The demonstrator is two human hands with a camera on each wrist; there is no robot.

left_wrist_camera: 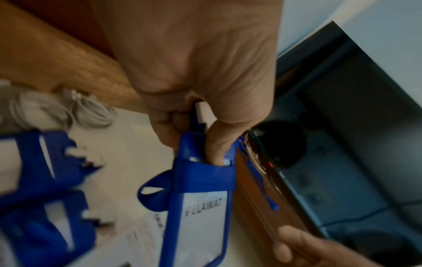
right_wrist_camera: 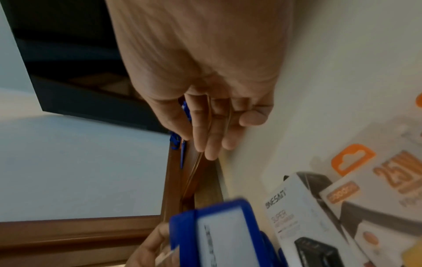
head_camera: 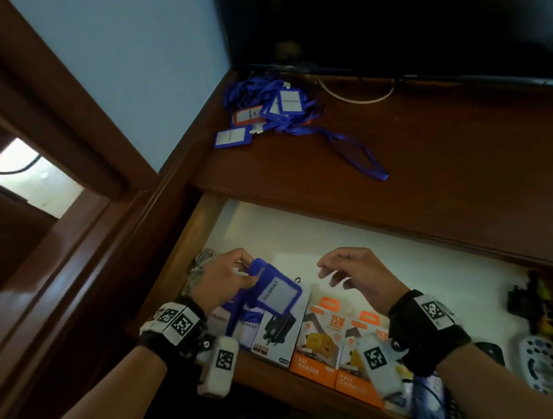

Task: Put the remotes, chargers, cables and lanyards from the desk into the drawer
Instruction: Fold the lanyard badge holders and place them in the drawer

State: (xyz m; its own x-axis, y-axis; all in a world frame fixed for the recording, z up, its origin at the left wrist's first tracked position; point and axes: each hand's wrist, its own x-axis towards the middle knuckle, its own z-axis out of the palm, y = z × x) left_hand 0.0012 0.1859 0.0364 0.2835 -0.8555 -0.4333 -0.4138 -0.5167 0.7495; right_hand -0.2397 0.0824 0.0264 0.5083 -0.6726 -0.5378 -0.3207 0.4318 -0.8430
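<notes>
Left hand pinches the top of a blue badge holder, held over the open drawer above the charger boxes. Right hand hovers beside it, fingers loosely curled, holding nothing. Remaining lanyards lie heaped on the bench at rear.

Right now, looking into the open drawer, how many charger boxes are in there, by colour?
orange charger boxes: 2
white charger box: 1
Total: 3 that I can make out; the right wrist hides part of the drawer's front.
</notes>
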